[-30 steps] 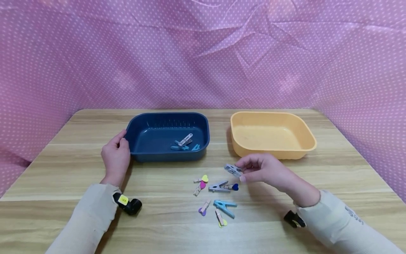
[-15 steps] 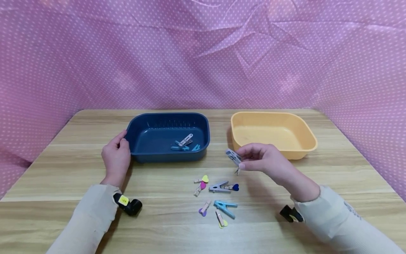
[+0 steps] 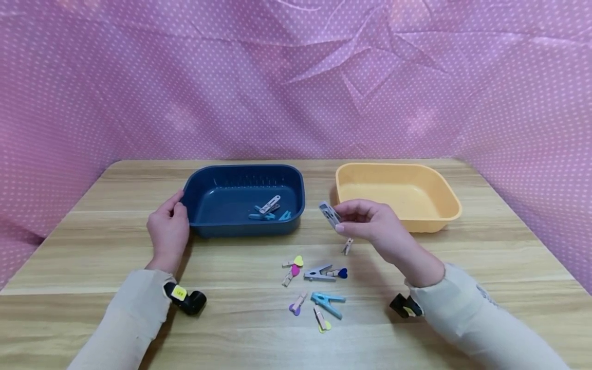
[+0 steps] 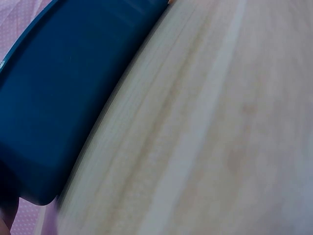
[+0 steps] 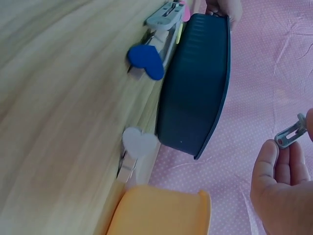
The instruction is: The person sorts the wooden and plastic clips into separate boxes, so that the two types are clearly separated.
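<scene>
At the left end of the dark blue plastic basin (image 3: 245,230), my left hand (image 3: 168,231) grips the rim between thumb and fingers. My right hand (image 3: 376,223) pinches a grey plastic clothespin (image 3: 327,213) above the table, between the two basins. The right wrist view shows this clothespin (image 5: 291,135) at the fingertips. Inside the blue basin lie a grey clothespin (image 3: 270,204) and light blue ones (image 3: 262,216). Below the raised hand, a small wooden clothespin (image 3: 348,246) rests on the table; its white heart (image 5: 139,142) appears in the right wrist view.
A yellow basin (image 3: 432,226) stands at the back right, partly behind my right hand. Toward the front lie a grey clothespin (image 3: 318,273), a light blue clothespin (image 3: 328,303) and several mini wooden clothespins with colored hearts, one dark blue (image 3: 343,273). Pink dotted cloth (image 3: 296,92) hangs behind.
My right hand has lifted the grey clothespin away from me and then leftward, toward the blue basin. The small wooden clothespin beneath has come into view. My left hand stays at the basin rim.
</scene>
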Tool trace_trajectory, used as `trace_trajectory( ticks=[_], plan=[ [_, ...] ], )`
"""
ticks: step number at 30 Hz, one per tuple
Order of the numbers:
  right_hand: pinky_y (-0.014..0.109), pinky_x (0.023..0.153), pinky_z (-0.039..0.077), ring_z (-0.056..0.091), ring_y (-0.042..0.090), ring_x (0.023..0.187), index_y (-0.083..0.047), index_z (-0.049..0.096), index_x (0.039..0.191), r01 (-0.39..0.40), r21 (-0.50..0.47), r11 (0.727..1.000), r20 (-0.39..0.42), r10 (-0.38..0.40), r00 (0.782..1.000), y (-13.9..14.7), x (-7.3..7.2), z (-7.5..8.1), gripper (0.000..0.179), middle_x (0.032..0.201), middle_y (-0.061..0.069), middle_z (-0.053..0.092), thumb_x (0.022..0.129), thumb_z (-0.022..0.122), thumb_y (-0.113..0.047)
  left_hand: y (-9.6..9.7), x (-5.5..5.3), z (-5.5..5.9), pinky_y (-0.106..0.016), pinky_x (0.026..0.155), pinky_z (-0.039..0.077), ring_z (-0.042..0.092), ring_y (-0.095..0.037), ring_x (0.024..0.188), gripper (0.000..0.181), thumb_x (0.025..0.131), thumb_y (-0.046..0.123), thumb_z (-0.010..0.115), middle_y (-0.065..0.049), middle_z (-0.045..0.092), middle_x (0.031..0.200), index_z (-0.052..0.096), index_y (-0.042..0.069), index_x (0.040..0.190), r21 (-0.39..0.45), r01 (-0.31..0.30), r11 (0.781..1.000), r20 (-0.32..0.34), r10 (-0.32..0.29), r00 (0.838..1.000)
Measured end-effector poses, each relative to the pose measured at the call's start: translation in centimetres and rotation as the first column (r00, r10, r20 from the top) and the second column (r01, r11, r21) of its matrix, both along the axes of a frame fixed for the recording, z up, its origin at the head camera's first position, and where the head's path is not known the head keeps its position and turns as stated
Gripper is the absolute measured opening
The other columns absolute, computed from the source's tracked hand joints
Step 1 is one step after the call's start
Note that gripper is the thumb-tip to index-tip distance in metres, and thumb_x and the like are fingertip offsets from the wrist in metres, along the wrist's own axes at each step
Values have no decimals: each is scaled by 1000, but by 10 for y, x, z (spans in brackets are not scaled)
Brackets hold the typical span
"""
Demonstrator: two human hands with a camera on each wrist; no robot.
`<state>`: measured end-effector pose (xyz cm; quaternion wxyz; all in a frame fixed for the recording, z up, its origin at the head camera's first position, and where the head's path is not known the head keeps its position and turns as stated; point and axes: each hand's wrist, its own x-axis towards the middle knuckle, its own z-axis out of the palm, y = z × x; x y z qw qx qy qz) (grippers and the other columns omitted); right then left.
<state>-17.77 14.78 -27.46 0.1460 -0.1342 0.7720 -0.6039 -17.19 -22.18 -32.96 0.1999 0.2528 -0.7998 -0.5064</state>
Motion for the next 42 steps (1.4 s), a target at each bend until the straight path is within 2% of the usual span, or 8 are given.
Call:
trace_trajectory(
  ticks=[11, 18, 25, 31, 42],
  plan=[
    [25, 76, 52, 57, 19, 93, -3, 62, 115, 38, -30, 999, 58, -36, 998, -17, -7, 2, 35, 109, 9, 62, 81, 69, -9, -1, 0, -1, -30, 107, 33, 39, -6, 129, 39, 97, 25, 36, 4, 46, 138, 53, 20, 132, 5, -2, 1000, 4, 2, 1000],
    [30, 81, 51, 57, 20, 93, -7, 63, 114, 41, -46, 998, 75, -38, 996, -28, -14, 6, 32, 108, 7, 63, 83, 68, -12, -2, 0, -2, -30, 107, 33, 39, -6, 129, 39, 97, 24, 36, 4, 47, 138, 53, 20, 132, 2, -5, 1000, 11, 5, 1000],
    [32, 90, 45, 55, 21, 101, -7, 62, 114, 39, -85, 996, 84, -32, 996, -42, -21, 11, 31, 110, 7, 63, 84, 67, -13, -2, 0, -3, -30, 106, 34, 40, -6, 128, 39, 97, 24, 36, 3, 48, 137, 54, 19, 131, -8, -7, 1000, -1, 7, 1000],
    [38, 98, 39, 53, 21, 105, -7, 64, 112, 54, -69, 996, 111, -46, 993, -52, -26, 12, 30, 110, 6, 64, 83, 68, -15, -2, -1, -2, -30, 106, 34, 40, -7, 129, 39, 97, 24, 36, 3, 47, 138, 53, 19, 131, -3, -7, 1000, 9, 7, 1000],
    [38, 98, 42, 54, 21, 106, -6, 61, 115, 71, -110, 991, 131, -56, 990, -68, -33, 9, 32, 113, 8, 61, 84, 67, -13, -3, -2, -2, -30, 106, 34, 39, -6, 129, 39, 97, 25, 36, 4, 47, 138, 53, 20, 131, -2, 4, 1000, 1, -4, 1000]
  ],
)
